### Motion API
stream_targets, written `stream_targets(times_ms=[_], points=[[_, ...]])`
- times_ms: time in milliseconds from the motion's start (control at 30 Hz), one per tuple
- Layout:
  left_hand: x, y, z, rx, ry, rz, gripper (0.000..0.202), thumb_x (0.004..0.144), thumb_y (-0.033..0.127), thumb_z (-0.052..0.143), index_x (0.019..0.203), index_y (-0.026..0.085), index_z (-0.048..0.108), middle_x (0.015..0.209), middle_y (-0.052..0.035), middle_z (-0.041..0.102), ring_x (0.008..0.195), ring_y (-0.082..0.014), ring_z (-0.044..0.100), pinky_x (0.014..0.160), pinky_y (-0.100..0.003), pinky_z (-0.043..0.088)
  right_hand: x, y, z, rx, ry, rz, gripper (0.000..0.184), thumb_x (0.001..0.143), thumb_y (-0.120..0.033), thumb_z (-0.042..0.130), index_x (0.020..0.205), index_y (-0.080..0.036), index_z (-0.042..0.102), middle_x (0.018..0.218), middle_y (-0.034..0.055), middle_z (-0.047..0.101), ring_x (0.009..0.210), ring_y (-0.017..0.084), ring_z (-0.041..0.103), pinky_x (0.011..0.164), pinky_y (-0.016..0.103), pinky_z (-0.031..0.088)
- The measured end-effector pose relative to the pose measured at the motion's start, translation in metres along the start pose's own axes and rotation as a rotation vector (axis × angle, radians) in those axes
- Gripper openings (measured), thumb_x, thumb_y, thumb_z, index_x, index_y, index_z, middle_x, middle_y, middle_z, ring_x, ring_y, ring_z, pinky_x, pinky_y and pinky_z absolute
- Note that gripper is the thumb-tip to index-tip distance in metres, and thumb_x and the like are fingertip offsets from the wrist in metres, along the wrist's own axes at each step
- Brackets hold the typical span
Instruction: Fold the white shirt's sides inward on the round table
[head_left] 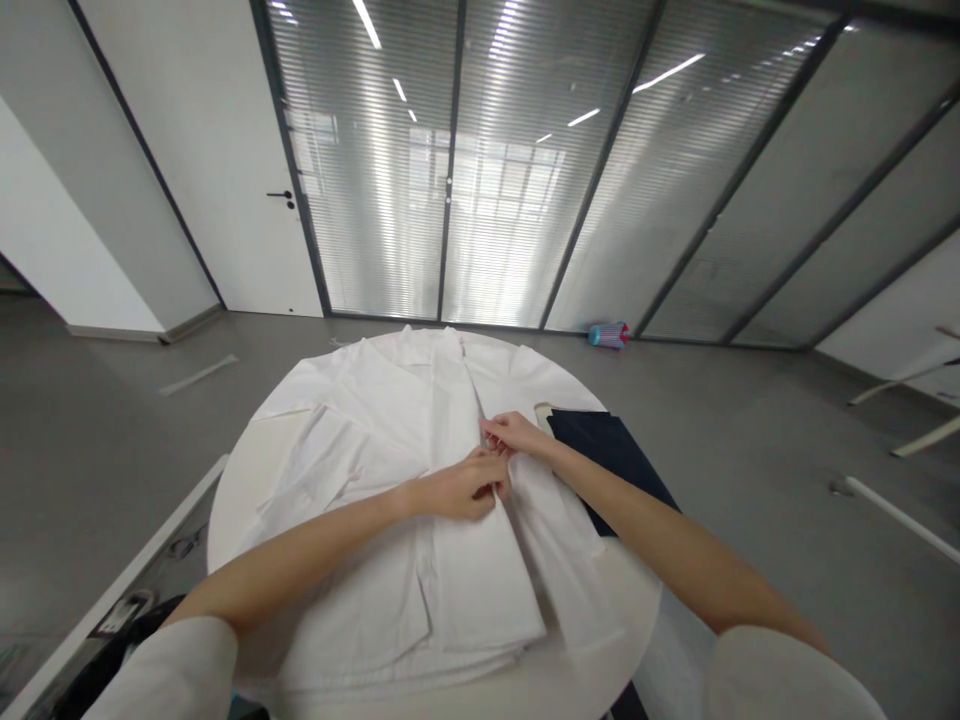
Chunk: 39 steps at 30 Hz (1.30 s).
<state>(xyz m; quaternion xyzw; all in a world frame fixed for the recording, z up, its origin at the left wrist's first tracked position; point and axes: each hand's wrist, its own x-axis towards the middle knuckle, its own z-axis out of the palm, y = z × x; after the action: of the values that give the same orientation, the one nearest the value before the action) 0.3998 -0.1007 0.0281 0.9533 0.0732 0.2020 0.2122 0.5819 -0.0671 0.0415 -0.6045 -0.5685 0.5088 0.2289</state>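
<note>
Here left hand (pixel 466 488) and right hand (pixel 512 433) both pinch shirt (pixel 390 440) placket, fingertips touching, on table (pixel 225 500); dark cloth (pixel 611 450) beside.

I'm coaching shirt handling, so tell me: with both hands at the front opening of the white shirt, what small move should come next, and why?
Probably close the button at the placket: both the left hand and right hand pinch the white shirt at its front edges, which meet there while lying parted below.

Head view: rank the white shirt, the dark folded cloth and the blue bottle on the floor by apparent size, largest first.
1. white shirt, spread over most of the round table.
2. dark folded cloth, beside the shirt.
3. blue bottle, smallest, though it lies farther from the camera, so its true size is unsure.
</note>
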Motion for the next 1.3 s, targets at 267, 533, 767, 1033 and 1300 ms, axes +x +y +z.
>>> stream_targets(times_ms=[267,533,767,1033,1300], points=[[-0.011,0.007,0.019,0.070,0.146,0.078,0.023,0.088,0.008,0.044,0.089,0.020,0.063,0.100,-0.0080,0.065,0.105,-0.0197,0.058,0.105,-0.040,0.039,-0.013,0.005,0.026,0.010,0.006,0.007,0.021,0.075,-0.026,0.075,0.067,-0.015,0.059,0.056,-0.0027,0.059,0.054,0.010,0.052,0.047,0.019,0.037],[0.013,-0.075,-0.002,0.218,0.293,-0.577,0.040,0.102,0.031,0.036,0.135,0.017,0.055,0.144,-0.0140,0.052,0.138,-0.0273,0.044,0.113,-0.047,0.035,-0.083,0.041,0.040,0.253,-0.160,0.213,0.047,0.069,-0.044,0.080,0.102,-0.019,0.057,0.078,0.0016,0.068,0.058,0.014,0.062,0.048,0.023,0.046],[0.014,-0.103,0.017,0.482,0.047,-0.683,0.063,0.099,0.059,0.036,0.150,0.023,0.043,0.160,-0.0116,0.035,0.148,-0.0377,0.026,0.117,-0.060,0.020,-0.142,0.080,0.061,0.214,-0.082,0.179,0.056,0.067,-0.042,0.079,0.113,-0.021,0.054,0.058,-0.0072,0.052,0.048,0.011,0.047,0.044,0.021,0.032],[0.017,-0.084,0.020,0.565,0.084,-0.658,0.056,0.100,0.051,0.040,0.146,0.020,0.047,0.157,-0.0138,0.039,0.144,-0.0377,0.033,0.115,-0.060,0.022,-0.166,0.101,0.088,-0.016,0.204,-0.034,0.074,0.080,-0.038,0.063,0.149,-0.030,0.037,0.058,-0.0077,0.036,0.050,0.015,0.040,0.049,0.026,0.036],[0.000,-0.005,0.043,0.483,0.063,-0.480,0.060,0.101,0.056,0.033,0.147,0.020,0.046,0.158,-0.0131,0.038,0.145,-0.0375,0.033,0.113,-0.061,0.030,-0.182,0.107,0.109,-0.192,0.347,0.096,0.041,0.088,-0.045,0.056,0.129,-0.038,0.060,0.068,0.0019,0.054,0.057,0.021,0.056,0.051,0.033,0.046]])
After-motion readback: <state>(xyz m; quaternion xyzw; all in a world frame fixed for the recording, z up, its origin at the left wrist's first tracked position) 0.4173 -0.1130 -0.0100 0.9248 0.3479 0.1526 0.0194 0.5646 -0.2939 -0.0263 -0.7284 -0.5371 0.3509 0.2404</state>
